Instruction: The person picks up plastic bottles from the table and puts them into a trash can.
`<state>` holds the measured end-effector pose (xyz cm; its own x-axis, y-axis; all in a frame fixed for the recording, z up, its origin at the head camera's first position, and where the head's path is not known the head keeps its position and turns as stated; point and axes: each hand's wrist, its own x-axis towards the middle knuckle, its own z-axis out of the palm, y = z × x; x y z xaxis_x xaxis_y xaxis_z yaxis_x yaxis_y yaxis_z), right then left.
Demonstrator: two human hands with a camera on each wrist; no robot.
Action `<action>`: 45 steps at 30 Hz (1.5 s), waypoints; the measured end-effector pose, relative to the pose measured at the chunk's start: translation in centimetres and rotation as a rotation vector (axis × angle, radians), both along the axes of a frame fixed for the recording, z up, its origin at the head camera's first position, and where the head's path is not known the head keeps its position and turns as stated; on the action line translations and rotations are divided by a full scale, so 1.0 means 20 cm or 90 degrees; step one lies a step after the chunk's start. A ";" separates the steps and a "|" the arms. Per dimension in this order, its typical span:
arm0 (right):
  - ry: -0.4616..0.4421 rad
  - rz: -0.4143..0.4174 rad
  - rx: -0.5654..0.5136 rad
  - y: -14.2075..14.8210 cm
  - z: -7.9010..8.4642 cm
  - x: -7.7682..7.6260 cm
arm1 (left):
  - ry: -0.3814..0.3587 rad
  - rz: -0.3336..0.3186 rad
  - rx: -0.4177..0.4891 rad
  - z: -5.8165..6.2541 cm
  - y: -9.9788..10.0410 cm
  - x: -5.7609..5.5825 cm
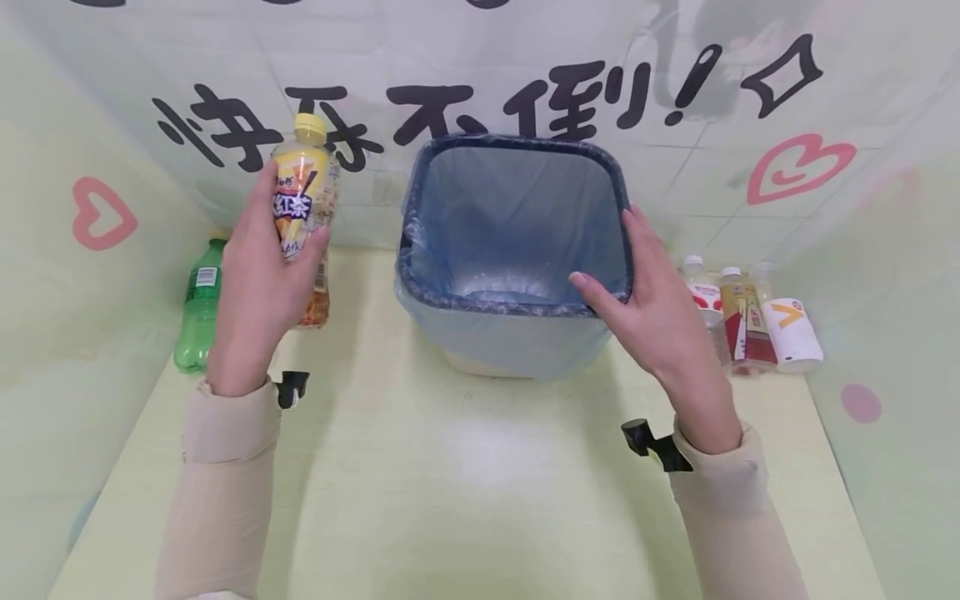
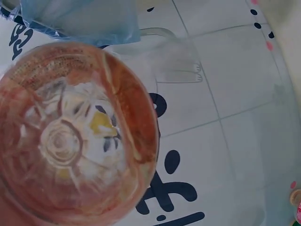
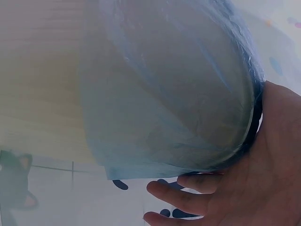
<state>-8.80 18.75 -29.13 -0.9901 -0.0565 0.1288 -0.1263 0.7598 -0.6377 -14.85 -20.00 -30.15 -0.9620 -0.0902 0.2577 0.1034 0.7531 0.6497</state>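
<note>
My left hand grips a yellow-capped tea bottle to the left of the trash can, raised and upright-leaning. In the left wrist view the ribbed base of the tea bottle fills much of the picture, with some reddish-brown liquid in it. The trash can stands mid-table, lined with a thin blue bag folded over its dark rim. My right hand holds the can's right rim, thumb over the edge and fingers along the outer side, as the right wrist view of the hand shows.
Behind my left hand stands a green bottle, partly hidden. Right of the can are a clear bottle, a bottle with red-brown contents and a white cup. A printed curtain closes off the back of the table.
</note>
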 end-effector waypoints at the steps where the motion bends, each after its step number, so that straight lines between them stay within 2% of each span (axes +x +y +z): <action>1: -0.001 -0.001 0.000 0.00 0.00 0.00 | 0.005 -0.002 0.000 0.01 0.01 0.00; 7: -0.001 -0.008 -0.004 0.01 0.00 0.01 | 0.025 -0.010 0.001 0.06 0.05 -0.02; 15: 0.019 0.003 -0.013 0.00 -0.01 -0.01 | 0.035 -0.009 0.007 0.13 0.09 0.00; 23: 0.022 -0.002 -0.012 0.01 -0.01 -0.01 | 0.038 -0.035 0.001 0.20 0.16 -0.01; 30: 0.024 0.002 -0.001 0.01 -0.02 -0.02 | 0.016 -0.044 -0.016 0.24 0.18 -0.01; 37: 0.038 0.006 -0.005 0.01 -0.03 -0.03 | 0.040 -0.069 -0.035 0.27 0.20 -0.02; 45: 0.031 0.007 -0.010 0.01 -0.03 -0.02 | 0.031 -0.085 -0.061 0.31 0.23 -0.01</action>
<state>-9.29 19.00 -29.72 -0.9819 -0.0651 0.1781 -0.1661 0.7483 -0.6422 -15.13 -15.34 -23.88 -0.9498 0.0648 0.3061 0.2366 0.7891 0.5668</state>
